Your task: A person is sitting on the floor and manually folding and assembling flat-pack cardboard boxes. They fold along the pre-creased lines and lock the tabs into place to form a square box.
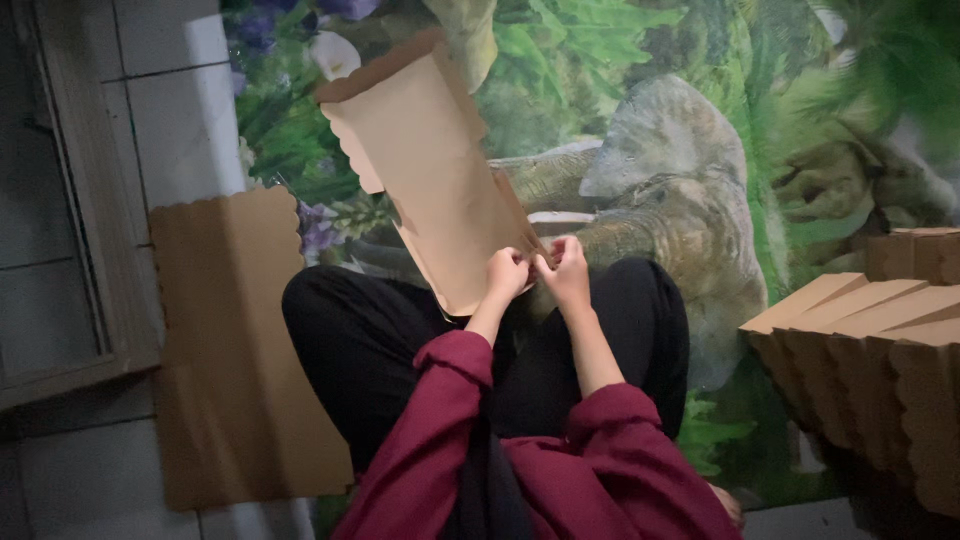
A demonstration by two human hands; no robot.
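Sitting in dim light, the person holds a brown paper bag (435,170) over the lap, and much of the scene is hard to read. The bag's lower corner is hidden behind the two hands, so whatever the fingertips pinch there cannot be made out. The left hand (507,272) and right hand (565,272) sit side by side, almost touching, both with fingers curled tight and narrow on the bag's bottom edge; the left fingers (512,262) grip the paper from the front, while the right fingers (572,252) fold over the edge just beside them. From the fingers the bag runs up and away, tilted toward the left, its scalloped open mouth at the far end.

Below the fingers lie black trousers (360,340) and dark red sleeves (440,440), which cover both forearms near the elbows. Left of the fingers, well apart, a flat brown sheet (230,350) with a scalloped top edge lies on the tiled floor (170,110). Right of the fingers, also well apart, a stack of brown bags (870,350) fans out, cut off by the picture's right edge; how many there are cannot be told. Beyond the fingers spreads a mat (680,150) printed with green leaves and grey animals, partly hidden by the bag and legs.
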